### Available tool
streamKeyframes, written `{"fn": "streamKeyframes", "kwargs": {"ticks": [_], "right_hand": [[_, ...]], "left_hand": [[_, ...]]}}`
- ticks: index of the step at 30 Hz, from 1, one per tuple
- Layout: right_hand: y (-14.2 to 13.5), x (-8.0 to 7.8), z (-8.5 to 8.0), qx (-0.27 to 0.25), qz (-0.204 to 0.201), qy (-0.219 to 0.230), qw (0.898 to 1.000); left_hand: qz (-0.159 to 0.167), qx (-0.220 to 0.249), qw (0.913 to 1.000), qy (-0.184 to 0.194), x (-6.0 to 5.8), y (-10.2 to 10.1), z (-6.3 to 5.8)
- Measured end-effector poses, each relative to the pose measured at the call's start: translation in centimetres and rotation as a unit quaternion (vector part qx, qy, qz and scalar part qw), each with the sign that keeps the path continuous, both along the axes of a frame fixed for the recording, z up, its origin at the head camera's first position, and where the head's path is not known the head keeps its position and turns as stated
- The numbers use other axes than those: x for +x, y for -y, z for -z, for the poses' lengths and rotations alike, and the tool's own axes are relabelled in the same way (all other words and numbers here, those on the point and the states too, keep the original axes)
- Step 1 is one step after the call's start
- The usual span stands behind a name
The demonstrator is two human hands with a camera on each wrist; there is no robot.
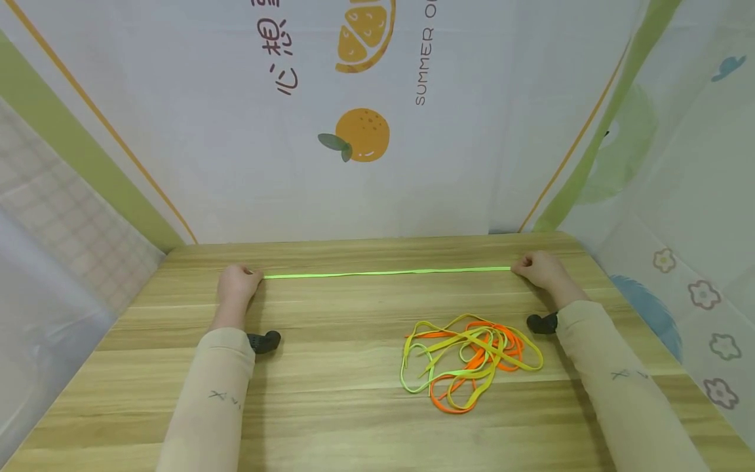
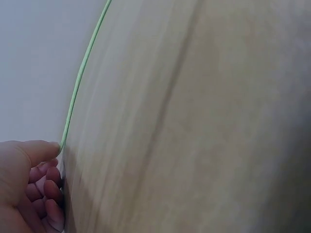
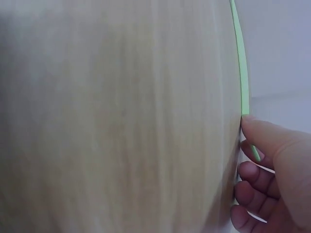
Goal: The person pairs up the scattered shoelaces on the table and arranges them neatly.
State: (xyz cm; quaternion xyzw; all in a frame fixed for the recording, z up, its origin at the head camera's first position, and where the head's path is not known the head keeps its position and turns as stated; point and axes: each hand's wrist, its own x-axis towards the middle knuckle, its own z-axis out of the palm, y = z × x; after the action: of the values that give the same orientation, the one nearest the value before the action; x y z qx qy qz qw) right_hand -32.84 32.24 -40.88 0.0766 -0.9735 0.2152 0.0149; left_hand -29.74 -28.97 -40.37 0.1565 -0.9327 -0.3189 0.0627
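Observation:
A flat neon-green shoelace (image 1: 383, 272) runs straight from side to side over the far part of the wooden table. My left hand (image 1: 238, 286) pinches its left end between thumb and fingers. At the other end my right hand (image 1: 544, 270) pinches it the same way. In the right wrist view a short green tip of the shoelace (image 3: 245, 77) pokes out below the thumb. The left wrist view shows the lace (image 2: 77, 82) rising from the thumb tip (image 2: 54, 148), its very end hidden in the fingers.
A loose tangle of yellow, orange and green shoelaces (image 1: 472, 360) lies on the table (image 1: 330, 393), right of the middle and nearer to me. Behind the table's far edge hangs a white printed cloth (image 1: 265, 164); more cloth hangs at both sides. Dark wrist cameras (image 1: 264, 342) sit under both sleeves.

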Motion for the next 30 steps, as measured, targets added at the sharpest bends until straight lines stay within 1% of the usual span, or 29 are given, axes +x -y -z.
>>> {"fn": "streamKeyframes", "kwargs": {"ticks": [8,15,17,22,26,30], "right_hand": [[0.1,-0.1,-0.1,0.002,-0.005,0.005,1.0],[0.0,0.0,-0.3,-0.012,-0.003,0.012,1.0],[-0.1,0.0,-0.4,-0.011,-0.008,0.012,1.0],[-0.1,-0.1,-0.9,-0.007,-0.018,0.0,1.0],[0.1,0.0,-1.7,-0.003,-0.016,-0.004,1.0],[0.6,0.5,-2.5,-0.003,-0.014,-0.005,1.0]], "left_hand": [[0.01,-0.007,0.9998,0.018,0.0,-0.2,-0.2],[0.029,0.012,0.9992,0.026,0.3,0.0,-0.8],[0.025,0.027,0.9991,0.023,0.4,0.1,-0.9],[0.015,0.051,0.9986,0.002,0.7,0.3,-1.2],[0.025,0.05,0.9984,-0.002,0.8,0.2,-1.7],[0.032,0.038,0.9987,-0.008,1.0,0.1,-2.2]]}}
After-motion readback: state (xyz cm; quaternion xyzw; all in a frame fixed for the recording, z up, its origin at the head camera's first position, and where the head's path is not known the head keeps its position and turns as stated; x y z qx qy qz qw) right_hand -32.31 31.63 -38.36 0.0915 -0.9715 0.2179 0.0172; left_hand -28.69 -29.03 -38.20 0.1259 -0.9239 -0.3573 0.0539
